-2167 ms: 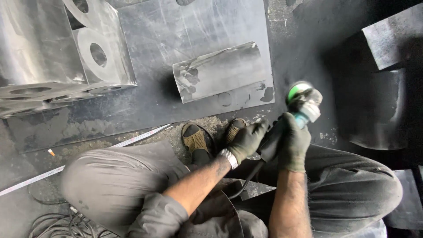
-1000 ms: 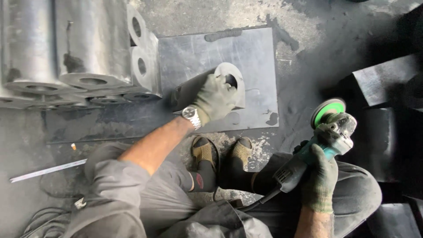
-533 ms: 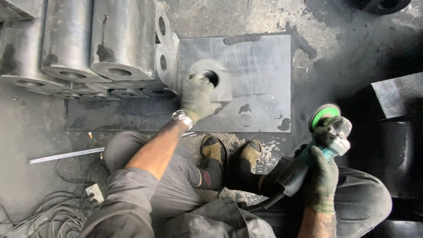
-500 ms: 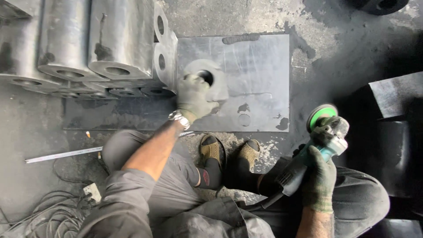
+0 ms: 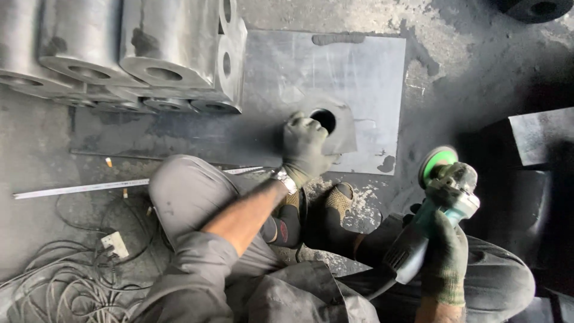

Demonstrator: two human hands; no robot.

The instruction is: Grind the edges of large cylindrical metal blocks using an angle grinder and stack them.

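Grimy concrete floor [image 5: 478, 72] fills the frame, dusted with grey residue. On it, upper centre, lies a flat steel plate [image 5: 359, 78]. Stacked metal brackets [image 5: 149, 54] with round holes occupy the upper left, touching the plate's left edge. A thin metal strip [image 5: 78, 188] lies at the left, with coiled cable [image 5: 48, 287] and a white plug [image 5: 113, 244] at lower left.

The person squats, shoes [image 5: 338, 200] just below the plate. Left hand [image 5: 305, 149], gloved, wristwatch at the cuff, is closed on a small metal piece with a round hole [image 5: 335, 122], held against the plate's lower middle; the fingers cover its left edge. Right hand [image 5: 445, 257], also gloved, is wrapped firmly round the body of an angle grinder [image 5: 442, 197] at lower right, well apart from the plate. Its green disc [image 5: 435, 162] faces upward. Dark metal blocks [image 5: 538, 143] stand at the right edge.
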